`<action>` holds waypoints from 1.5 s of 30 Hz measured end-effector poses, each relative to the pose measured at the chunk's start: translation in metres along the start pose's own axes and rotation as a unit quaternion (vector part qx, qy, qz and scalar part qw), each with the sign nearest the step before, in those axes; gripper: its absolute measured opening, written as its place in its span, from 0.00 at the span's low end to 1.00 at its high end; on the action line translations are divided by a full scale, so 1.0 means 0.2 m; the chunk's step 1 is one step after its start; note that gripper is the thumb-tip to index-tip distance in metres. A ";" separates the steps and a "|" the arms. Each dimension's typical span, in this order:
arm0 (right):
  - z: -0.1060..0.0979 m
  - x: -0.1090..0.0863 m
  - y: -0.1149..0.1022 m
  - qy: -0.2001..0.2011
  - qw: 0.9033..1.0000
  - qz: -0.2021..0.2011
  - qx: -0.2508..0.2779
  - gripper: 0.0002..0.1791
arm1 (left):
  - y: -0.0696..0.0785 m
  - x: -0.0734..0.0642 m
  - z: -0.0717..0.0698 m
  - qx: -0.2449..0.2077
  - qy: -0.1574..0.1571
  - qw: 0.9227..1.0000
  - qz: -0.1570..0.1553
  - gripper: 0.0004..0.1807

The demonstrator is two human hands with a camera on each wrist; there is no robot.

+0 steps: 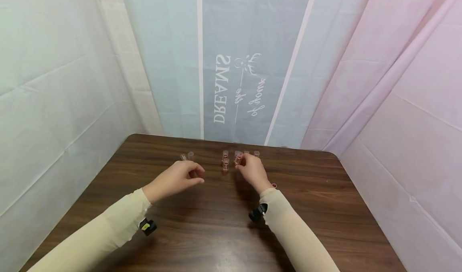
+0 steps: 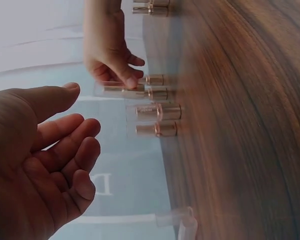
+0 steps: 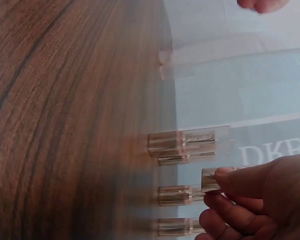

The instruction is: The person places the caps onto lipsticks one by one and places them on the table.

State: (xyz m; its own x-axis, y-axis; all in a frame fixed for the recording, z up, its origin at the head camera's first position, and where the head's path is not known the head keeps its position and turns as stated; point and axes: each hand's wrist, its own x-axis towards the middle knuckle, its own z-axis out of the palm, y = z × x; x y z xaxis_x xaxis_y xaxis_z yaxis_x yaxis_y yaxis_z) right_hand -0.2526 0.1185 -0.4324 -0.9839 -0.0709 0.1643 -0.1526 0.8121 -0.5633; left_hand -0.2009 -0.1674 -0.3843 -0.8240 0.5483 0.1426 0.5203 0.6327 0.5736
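Well, right grip (image 1: 254,171) pinches tube (image 1: 238,158), perhaps lipstick, near table edge (image 1: 288,150); left grip (image 1: 177,178) apart.

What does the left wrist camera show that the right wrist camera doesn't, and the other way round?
Only the left wrist view: the palm side of the left hand, fingers relaxed and empty, plus containers at the top edge, past the right hand.
Only the right wrist view: several letters of the white lettering; the other catches just one.
Both: the right hand gripping a small container, others standing nearby, and the wooden table.
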 end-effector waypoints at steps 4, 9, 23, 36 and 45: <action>0.06 0.02 0.02 -0.015 0.999 0.030 -0.008 0.07 | -0.02 -0.02 -0.01 -0.003 0.000 1.000 -0.007 0.11; 0.11 0.02 0.05 -0.017 0.999 0.042 -0.022 0.06 | -0.03 -0.02 -0.01 -0.015 -0.002 1.000 -0.010 0.10; 0.14 -0.01 0.07 -0.014 0.997 0.062 -0.035 0.07 | -0.07 -0.08 -0.03 -0.006 0.017 0.998 -0.059 0.10; 0.08 0.02 0.03 -0.021 0.997 0.073 -0.005 0.05 | -0.16 -0.09 -0.10 0.015 0.044 0.994 -0.098 0.12; -0.08 -0.05 -0.04 -0.037 0.996 0.028 -0.077 0.14 | -0.20 -0.11 -0.08 0.013 0.036 0.994 -0.104 0.12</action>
State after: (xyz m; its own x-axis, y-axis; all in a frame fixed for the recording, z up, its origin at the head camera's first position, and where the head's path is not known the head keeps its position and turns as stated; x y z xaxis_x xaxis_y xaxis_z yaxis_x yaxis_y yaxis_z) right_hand -0.2399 0.1208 -0.4166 -0.9955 -0.0607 0.0729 -0.0867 0.8948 -0.4379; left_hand -0.2084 -0.2136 -0.3978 -0.9278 0.3640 0.0816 0.3419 0.7424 0.5762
